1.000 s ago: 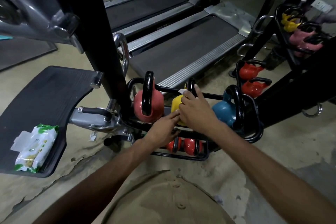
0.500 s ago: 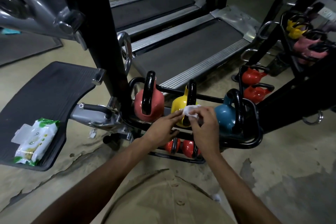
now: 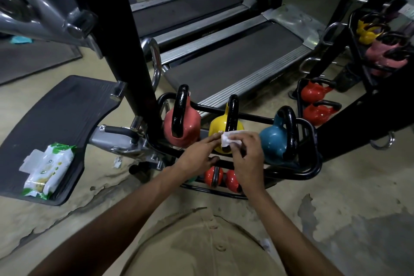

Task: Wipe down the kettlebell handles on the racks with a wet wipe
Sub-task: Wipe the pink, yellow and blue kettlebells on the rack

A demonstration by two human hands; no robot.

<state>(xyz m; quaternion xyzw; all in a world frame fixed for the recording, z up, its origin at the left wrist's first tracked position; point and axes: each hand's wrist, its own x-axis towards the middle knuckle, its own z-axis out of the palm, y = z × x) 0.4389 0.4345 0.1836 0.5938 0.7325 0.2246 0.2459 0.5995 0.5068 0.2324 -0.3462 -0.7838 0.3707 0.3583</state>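
- head view, the hands: a person bends over a low kettlebell rack (image 3: 313, 169) on a gym floor. the right hand (image 3: 246, 154) has its fingers curled round a white wet wipe (image 3: 230, 139), bunching it. the left hand (image 3: 197, 155) reaches in with fairly straight fingers, tips touching the wipe's left edge, thumb apart below.
- head view, where the wipe is: it sits in front of the foot of the black handle (image 3: 232, 112) of the yellow kettlebell (image 3: 218, 126), the middle bell on the top tier. whether it presses on the metal cannot be told.
- head view, the step in hand: this looks like a refold of the wipe between passes on the yellow bell's handle. done well, a fresh face is turned outward, the wipe is wrapped fully round the bar, and it is drawn over the arch and down both legs, with the left hand steadying the bell.
- head view, how the handles look: all are glossy black, thick and upright. the coral kettlebell (image 3: 186, 127) stands to the left, the blue kettlebell (image 3: 274, 139) to the right, each catching a streak of light. wetness cannot be read from the shine.
- head view, what is left: small red kettlebells (image 3: 212, 177) on the lower tier, and a second rack (image 3: 367, 56) at far right with more bells, look yet to be reached.
- head view, supplies: a green-and-white wipes pack (image 3: 48, 170), flap open, lies on a black footplate (image 3: 56, 119) at left, near for a fresh sheet.
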